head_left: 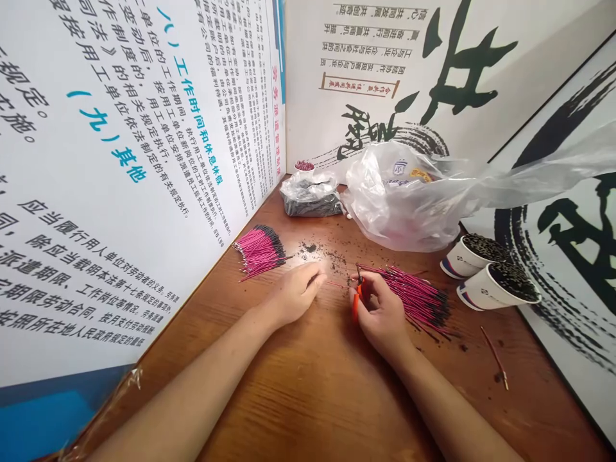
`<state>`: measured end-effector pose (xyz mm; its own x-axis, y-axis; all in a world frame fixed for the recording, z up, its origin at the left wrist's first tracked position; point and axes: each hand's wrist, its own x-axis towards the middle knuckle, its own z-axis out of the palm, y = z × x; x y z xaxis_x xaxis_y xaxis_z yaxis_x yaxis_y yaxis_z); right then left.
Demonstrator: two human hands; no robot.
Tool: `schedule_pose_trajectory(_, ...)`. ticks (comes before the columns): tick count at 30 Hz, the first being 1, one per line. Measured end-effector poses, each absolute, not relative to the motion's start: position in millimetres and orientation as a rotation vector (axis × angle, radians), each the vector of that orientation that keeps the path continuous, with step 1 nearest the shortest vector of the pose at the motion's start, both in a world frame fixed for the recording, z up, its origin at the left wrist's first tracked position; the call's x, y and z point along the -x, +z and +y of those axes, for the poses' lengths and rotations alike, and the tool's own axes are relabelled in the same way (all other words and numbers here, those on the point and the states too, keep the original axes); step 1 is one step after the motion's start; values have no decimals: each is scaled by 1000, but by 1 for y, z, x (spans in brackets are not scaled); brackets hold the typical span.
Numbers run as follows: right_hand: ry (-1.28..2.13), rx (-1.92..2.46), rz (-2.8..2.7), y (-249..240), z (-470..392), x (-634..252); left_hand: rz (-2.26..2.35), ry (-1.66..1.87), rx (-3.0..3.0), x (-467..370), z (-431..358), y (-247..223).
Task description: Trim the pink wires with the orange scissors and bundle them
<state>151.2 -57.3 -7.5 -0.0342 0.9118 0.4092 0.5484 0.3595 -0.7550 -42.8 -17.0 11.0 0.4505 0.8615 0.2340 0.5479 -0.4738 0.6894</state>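
Observation:
My left hand point(297, 294) is closed in a pinch on a thin red wire point(335, 283), which stretches to the right over the table. My right hand point(384, 316) is wrapped round orange-handled wire cutters point(357, 303), their dark jaws pointing up and away near the wire's other end. Whether the jaws touch the wire is too small to tell. Beyond my left hand lies a fanned bundle of pink wires with black ends point(260, 251). A second bundle of pink, black-ended wires point(416, 296) lies just right of my right hand, partly behind it.
Two paper cups of small black pieces point(464, 263) stand at the right, one tilted. Behind are a clear plastic bag point(404, 199), a bag of black pieces point(312, 196) and a cup point(304, 166). Black crumbs and a reddish-brown stick point(495, 358) lie on the wooden table point(308, 391). Printed panels enclose it.

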Motion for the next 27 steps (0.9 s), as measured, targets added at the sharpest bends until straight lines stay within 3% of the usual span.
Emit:
schedule_pose_trajectory(12, 536, 1288, -1800, -9, -67, -141, 994, 584, -2623, 37, -29, 19)
schedule_pose_trajectory(19, 543, 1382, -1841, -5, -68, -140, 1166, 997, -2195, 44, -22, 16)
schedule_pose_trajectory(27, 465, 1404, -1945, 0, -69, -140, 1132, 1102, -2125, 43, -22, 13)
